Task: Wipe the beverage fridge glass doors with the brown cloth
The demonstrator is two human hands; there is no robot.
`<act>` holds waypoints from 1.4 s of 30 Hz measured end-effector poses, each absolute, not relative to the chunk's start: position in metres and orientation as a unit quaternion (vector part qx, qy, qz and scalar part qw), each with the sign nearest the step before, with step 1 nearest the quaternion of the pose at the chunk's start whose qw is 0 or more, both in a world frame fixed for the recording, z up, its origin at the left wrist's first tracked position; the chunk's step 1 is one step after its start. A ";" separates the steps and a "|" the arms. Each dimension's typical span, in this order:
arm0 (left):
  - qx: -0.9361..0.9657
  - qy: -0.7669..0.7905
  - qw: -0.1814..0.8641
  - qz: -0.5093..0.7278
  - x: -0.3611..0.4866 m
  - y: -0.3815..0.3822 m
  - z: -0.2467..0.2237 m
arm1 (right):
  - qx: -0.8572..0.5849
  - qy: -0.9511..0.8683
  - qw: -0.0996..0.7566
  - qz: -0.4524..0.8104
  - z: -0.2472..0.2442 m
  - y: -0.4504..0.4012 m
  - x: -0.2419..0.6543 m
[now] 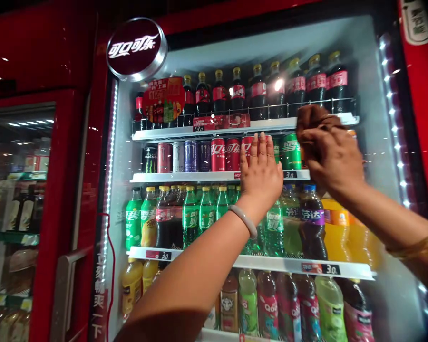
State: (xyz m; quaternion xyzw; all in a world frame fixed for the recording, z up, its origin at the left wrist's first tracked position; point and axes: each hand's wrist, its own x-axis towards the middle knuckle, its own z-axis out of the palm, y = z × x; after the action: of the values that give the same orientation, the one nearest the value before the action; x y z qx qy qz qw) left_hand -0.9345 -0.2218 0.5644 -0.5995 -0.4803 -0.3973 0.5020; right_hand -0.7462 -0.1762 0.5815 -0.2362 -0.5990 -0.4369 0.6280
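Note:
My left hand (262, 175), with a grey bangle at the wrist, lies flat against the glass door in front of the can shelf, its fingers stretched upward. To its right, my right hand (337, 154) presses a brown cloth (308, 121) to the glass, fingers bent over it. A gold bracelet shows on the right wrist. Behind the glass (207, 52), red cans (218, 154) and a green can (291, 151) stand near the hands, with dark bottles (237, 90) on the shelf above and green bottles (190, 211) on the one below.
A round lit sign (136, 49) sticks out at the door's upper left. Lower left is a grey door handle (66, 285), near a thin red cord (110, 266). Another red-framed cooler (62, 190) stands at the far left.

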 end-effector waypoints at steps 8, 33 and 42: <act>-0.654 -0.413 0.517 -0.367 -0.912 -0.211 0.546 | -0.095 -0.709 0.484 -0.505 0.522 -0.160 -0.664; -0.699 -0.370 0.476 -0.386 -0.850 -0.198 0.543 | -0.222 -0.646 0.547 -0.484 0.484 -0.159 -0.666; -0.722 -0.354 0.464 -0.371 -0.837 -0.199 0.513 | -0.326 -0.542 0.645 -0.428 0.492 -0.146 -0.616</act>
State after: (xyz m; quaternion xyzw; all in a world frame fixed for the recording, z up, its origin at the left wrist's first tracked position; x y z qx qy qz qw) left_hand -0.8370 -0.1986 0.5131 -0.7222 -0.3541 -0.3706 0.4644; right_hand -0.6164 -0.1457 0.4915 -0.3264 -0.5425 -0.4284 0.6448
